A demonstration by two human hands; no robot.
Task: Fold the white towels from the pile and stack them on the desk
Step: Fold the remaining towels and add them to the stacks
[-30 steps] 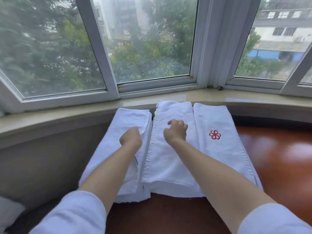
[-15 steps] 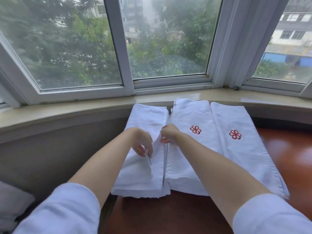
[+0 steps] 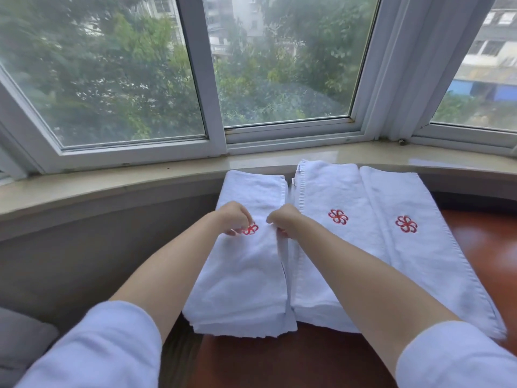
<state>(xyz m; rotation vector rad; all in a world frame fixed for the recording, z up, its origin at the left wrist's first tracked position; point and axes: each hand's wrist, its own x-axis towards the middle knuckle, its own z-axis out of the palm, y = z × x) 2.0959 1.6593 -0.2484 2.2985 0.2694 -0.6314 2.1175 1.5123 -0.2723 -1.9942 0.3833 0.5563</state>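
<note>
Three stacks of folded white towels lie side by side on the red-brown desk (image 3: 279,359). Each top towel carries a red flower mark. The left stack (image 3: 246,275) sits at the desk's left edge, the middle stack (image 3: 330,239) and the right stack (image 3: 414,247) beside it. My left hand (image 3: 233,217) has curled fingers on the top towel of the left stack, partly covering its red mark. My right hand (image 3: 282,221) pinches that towel's right edge, in the gap between the left and middle stacks.
A beige stone windowsill (image 3: 112,186) curves behind the towels, with white window frames (image 3: 207,107) above. A white curtain (image 3: 414,65) hangs at the right. A grey cushion (image 3: 19,345) lies low on the left, below the desk level.
Both hands moved from the middle stack over to the left stack. The left stack's top towel now shows a red flower mark. The view has shifted left.
</note>
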